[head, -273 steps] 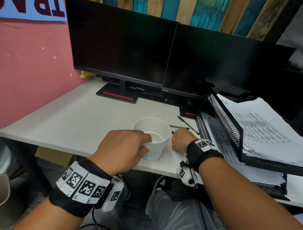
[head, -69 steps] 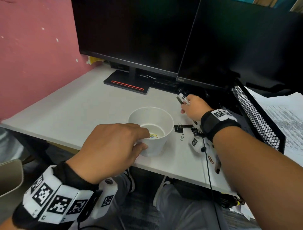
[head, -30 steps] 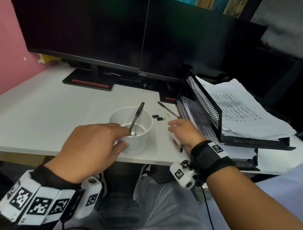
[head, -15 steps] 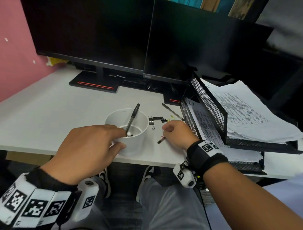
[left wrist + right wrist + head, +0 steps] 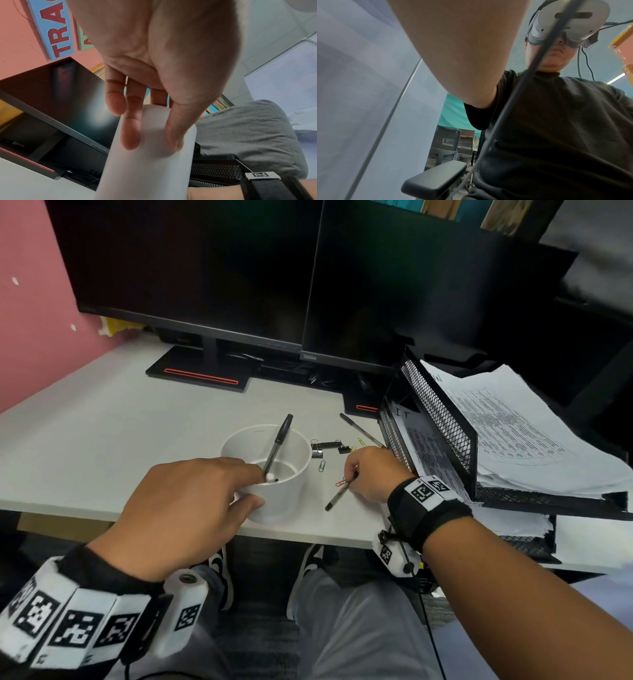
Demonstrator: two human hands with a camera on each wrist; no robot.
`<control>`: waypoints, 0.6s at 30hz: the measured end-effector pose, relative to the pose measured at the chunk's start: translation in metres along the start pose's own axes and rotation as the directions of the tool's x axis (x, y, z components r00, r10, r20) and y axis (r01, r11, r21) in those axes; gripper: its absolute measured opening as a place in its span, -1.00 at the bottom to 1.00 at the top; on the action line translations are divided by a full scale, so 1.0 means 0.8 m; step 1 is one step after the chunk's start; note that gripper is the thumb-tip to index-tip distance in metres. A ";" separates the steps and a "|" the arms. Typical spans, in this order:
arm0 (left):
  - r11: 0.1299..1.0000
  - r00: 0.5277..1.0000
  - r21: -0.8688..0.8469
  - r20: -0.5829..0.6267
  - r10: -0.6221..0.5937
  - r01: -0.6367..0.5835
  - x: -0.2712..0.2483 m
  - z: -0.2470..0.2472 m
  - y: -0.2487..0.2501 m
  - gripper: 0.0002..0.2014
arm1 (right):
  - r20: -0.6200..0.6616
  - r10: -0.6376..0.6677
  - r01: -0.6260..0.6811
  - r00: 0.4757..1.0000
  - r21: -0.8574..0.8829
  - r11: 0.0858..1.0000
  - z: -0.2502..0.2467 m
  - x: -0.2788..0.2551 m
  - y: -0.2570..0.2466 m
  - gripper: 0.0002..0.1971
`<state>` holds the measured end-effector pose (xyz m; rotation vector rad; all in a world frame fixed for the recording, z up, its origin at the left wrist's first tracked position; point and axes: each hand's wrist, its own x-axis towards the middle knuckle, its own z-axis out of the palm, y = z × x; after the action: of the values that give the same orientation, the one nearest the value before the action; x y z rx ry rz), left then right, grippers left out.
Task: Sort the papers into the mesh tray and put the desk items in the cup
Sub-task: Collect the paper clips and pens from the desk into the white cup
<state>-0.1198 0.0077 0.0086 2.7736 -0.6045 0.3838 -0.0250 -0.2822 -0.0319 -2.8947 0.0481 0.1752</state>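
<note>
A white cup (image 5: 274,484) stands near the desk's front edge, with a black pen (image 5: 278,442) leaning inside it. My left hand (image 5: 191,505) grips the cup, thumb and fingers round its wall (image 5: 150,155). Just right of the cup, my right hand (image 5: 370,474) pinches a dark pen (image 5: 337,495) that slants down toward the desk. Black binder clips (image 5: 325,447) and coloured paper clips (image 5: 322,466) lie between the cup and the black mesh tray (image 5: 442,419). Printed papers (image 5: 513,429) fill the tray's tiers. The right wrist view shows only my forearm and torso.
Two dark monitors (image 5: 239,268) stand along the back of the white desk (image 5: 102,419). Another pen (image 5: 361,429) lies by the tray's left side. A pink wall (image 5: 30,320) borders the desk on the left. My knees (image 5: 342,611) are under the front edge.
My right hand has lifted the dark pen's upper end off the desk and holds it slanted. The left hand keeps its grip on the cup. The camera view shifted slightly.
</note>
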 end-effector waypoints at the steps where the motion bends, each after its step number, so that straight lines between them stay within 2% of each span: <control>1: 1.000 1.000 0.000 0.002 -0.003 0.003 0.000 0.000 -0.001 -0.83 | 0.021 -0.018 0.018 1.000 -0.026 1.000 -0.002 0.000 -0.001 -0.76; 7: 1.000 1.000 -0.005 -0.009 -0.021 0.021 -0.003 -0.003 -0.005 -0.82 | 0.115 -0.047 0.063 0.992 -0.137 0.989 -0.011 0.003 -0.010 -0.83; 11: 1.000 0.999 -0.008 -0.024 -0.029 0.029 -0.005 -0.006 -0.011 -0.83 | 0.065 -0.074 0.075 0.995 -0.017 0.997 -0.030 0.008 -0.023 -0.94; 15: 0.999 0.999 -0.009 -0.022 -0.048 0.048 -0.006 -0.009 -0.016 -0.83 | -0.030 -0.046 0.049 0.999 0.103 0.993 -0.053 0.035 -0.043 -0.86; 18: 0.998 0.998 0.002 -0.022 -0.063 0.063 -0.006 -0.010 -0.021 -0.82 | 0.000 -0.017 0.017 1.000 -0.010 1.000 -0.057 0.061 -0.054 -0.73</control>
<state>-0.1184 0.0267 0.0113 2.7801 -0.5103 0.4008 0.0308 -0.2519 0.0161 -2.9044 0.0234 0.1721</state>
